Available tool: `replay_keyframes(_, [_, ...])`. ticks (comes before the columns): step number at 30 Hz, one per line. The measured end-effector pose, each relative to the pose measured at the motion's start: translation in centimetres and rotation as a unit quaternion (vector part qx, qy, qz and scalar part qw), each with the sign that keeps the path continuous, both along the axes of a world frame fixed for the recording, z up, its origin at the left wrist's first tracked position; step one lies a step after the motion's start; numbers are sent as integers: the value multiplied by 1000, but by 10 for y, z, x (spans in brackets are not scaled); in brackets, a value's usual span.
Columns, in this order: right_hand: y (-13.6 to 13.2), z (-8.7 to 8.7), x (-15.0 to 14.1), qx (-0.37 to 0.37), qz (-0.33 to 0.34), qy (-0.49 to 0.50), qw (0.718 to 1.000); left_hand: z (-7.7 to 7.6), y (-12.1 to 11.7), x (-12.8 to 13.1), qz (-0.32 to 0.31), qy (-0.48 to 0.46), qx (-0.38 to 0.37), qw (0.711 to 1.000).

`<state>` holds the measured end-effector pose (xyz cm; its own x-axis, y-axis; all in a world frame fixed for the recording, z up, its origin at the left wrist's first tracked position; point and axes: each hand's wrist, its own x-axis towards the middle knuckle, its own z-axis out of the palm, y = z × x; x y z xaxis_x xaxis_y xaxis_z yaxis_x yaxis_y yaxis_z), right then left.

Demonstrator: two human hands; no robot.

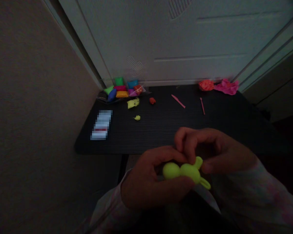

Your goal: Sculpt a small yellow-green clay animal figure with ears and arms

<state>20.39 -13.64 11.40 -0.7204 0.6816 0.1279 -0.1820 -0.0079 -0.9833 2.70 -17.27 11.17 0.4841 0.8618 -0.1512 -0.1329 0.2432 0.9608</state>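
Yellow figure: a smooth, bright shape [190, 172] of two joined rounded lumps and two ear-like loops, held off the tabletop [153, 136], on the wearer's side of its near edge.
Long axis: roughly 9 to 3 o'clock, the plain round lump at 9 and the looped end at 3, towards the right hand [226, 154].
Loops: the upper loop [198, 162] points between 1 and 2 o'clock, the lower loop [206, 184] to about 4.
Left hand: grasping the yellow figure from about 8 o'clock, thumb along its near side, fingers curled around the far side.
Right hand: at 2 to 3 o'clock from the figure, fingers bent, tips at the upper loop; whether they pinch it, I cannot tell.
Nearer hand: the right for both loops; the left for the plain lump.
Small yellow lump: on the tabletop [137, 118], well apart, between 10 and 11 o'clock from the figure.
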Motion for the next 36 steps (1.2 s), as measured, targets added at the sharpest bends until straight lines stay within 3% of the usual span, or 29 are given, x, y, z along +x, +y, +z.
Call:
replay_keyframes(4, [-1,-10,4,-61,-42,29,997,-8,7,1,4,-31,-3,1000])
replay_keyframes(7, [5,-30,6,-94,-142,52,984,-23,22,5,92,-86,2,992])
replay_keyframes(10, [18,-55,5,-103,-244,-2,964,-40,43,9,158,-139,-55,976])
replay_keyframes(13, [32,-72,-1,-80,-268,-97,955,-52,66,11,197,-166,-92,962])
replay_keyframes(19, [68,-85,-18,32,-280,-143,949,-69,121,18,234,-107,-42,965])
replay_keyframes(27, [126,-110,-16,219,-422,-278,835,-101,178,38,234,-68,-7,970])
replay_keyframes(32, [131,-117,-9,273,-422,-332,798,-112,187,37,197,16,82,977])
replay_keyframes(36, [131,-120,-8,311,-417,-400,754,-114,189,35,192,123,161,960])
